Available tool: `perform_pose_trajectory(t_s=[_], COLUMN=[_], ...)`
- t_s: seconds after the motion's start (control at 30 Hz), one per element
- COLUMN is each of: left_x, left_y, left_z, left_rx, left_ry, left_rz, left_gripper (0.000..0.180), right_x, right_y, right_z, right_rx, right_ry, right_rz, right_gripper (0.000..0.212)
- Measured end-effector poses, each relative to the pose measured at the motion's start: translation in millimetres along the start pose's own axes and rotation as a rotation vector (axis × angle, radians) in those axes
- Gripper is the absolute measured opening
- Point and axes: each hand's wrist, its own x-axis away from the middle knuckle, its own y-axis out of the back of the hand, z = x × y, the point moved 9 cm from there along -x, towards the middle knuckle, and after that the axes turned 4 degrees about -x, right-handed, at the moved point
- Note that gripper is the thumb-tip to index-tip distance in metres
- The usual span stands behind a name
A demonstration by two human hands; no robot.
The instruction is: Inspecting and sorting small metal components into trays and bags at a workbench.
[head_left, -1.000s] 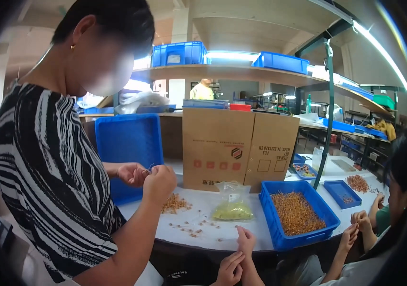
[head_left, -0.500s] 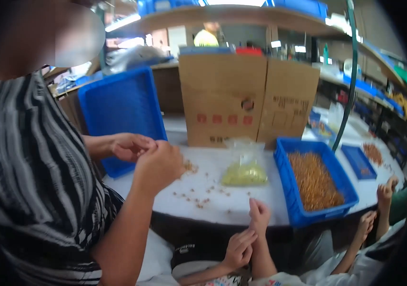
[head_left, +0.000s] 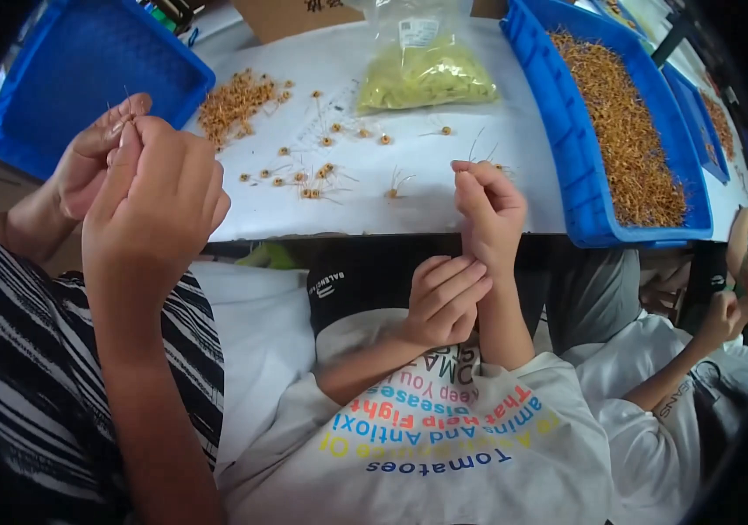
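Observation:
My right hand [head_left: 491,206] is raised at the table's front edge, thumb and forefinger pinched together. Thin dark wires show just above its fingertips; whether they belong to something in the pinch or lie behind, I cannot tell. Lower and to the left, my left hand [head_left: 445,302] is closed, its curled fingers against my right wrist. Anything inside it is hidden. Small orange-brown beadlike parts [head_left: 311,192] with thin wire legs lie scattered on the white tabletop [head_left: 374,214] to the left of my right hand.
A clear bag of yellow-green pieces [head_left: 431,77] stands behind. On the right is a blue crate [head_left: 566,144] full of orange-brown wiry parts; another blue tray [head_left: 85,74] leans left, near a heap [head_left: 235,105]. A striped-clad co-worker's hands [head_left: 151,175] pinch something small; another person's hand [head_left: 724,315] is at far right.
The view has tilted down and closer, so the tabletop and my shirt fill more of it. My hands stay together in much the same pose, the left at the right wrist.

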Motion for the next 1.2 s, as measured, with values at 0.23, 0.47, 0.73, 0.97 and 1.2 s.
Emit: perform_pose_trajectory(t_s=[0.23, 0.47, 0.73, 0.97, 1.2], left_x=[-5.6, -14.4, -14.7, -11.5, -7.8], left_y=[5.0, 11.1, 14.8, 18.5, 20.7], left_z=[3.6, 6.7, 16.6, 22.3, 23.4], left_rx=[0.012, 0.053, 0.077, 0.092, 0.114], left_ry=[0.034, 0.010, 0.031, 0.046, 0.028], left_rz=[-0.020, -0.063, -0.069, -0.120, -0.135], left_gripper=[0.029, 0.025, 0.026, 0.030, 0.031], right_x=[-0.1, -14.8, -36.6, -38.5, -39.6], right_y=[-16.9, -40.8, -79.0, -101.1, -103.0], right_z=[9.7, 30.7, 22.2, 1.1, -9.0], right_rx=[0.125, 0.420, 0.796, 1.096, 1.222], right_ry=[-0.064, 0.098, 0.171, 0.253, 0.209], right_rz=[0.086, 0.208, 0.367, 0.486, 0.509], right_gripper=[0.010, 0.011, 0.007, 0.010, 0.015])
